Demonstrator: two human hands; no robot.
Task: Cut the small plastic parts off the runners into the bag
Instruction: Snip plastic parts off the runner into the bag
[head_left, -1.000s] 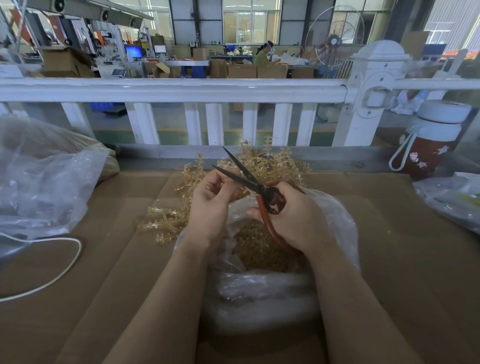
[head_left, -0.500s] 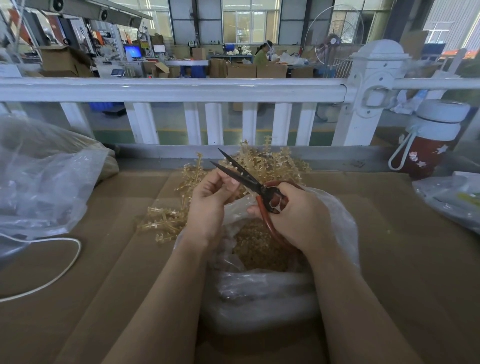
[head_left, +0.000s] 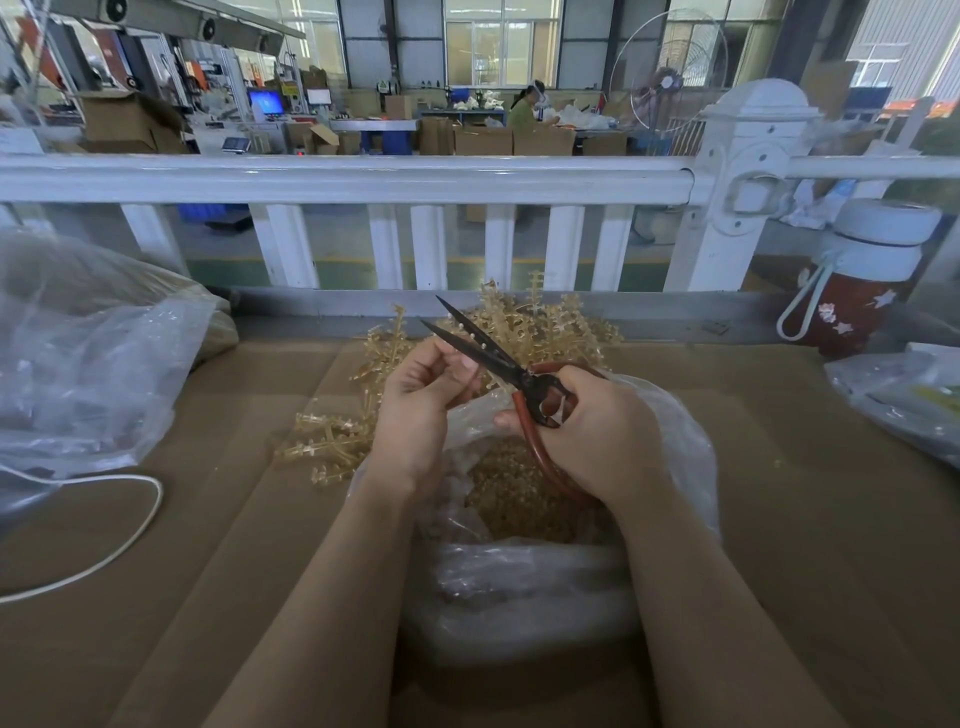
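My right hand (head_left: 597, 431) grips red-handled scissors (head_left: 498, 358) with dark blades, spread apart and pointing up-left. My left hand (head_left: 421, 405) pinches a small piece of runner at the blades; the piece is mostly hidden by my fingers. Both hands hover over an open clear plastic bag (head_left: 680, 441) holding a heap of small amber cut parts (head_left: 519, 493). A pile of amber runners (head_left: 545, 332) with parts still attached lies behind the bag, and more runners (head_left: 332, 447) lie to its left.
Everything rests on a cardboard-covered table (head_left: 805, 545). A large clear bag (head_left: 88, 364) and a white cord (head_left: 130, 530) lie at the left. A red bottle with white lid (head_left: 857, 291) and another bag (head_left: 904, 400) are at the right. A white railing (head_left: 363, 182) runs behind.
Both hands stayed over the bag with only small shifts. The scissor blades remain spread, and my left fingers adjusted slightly at the blades.
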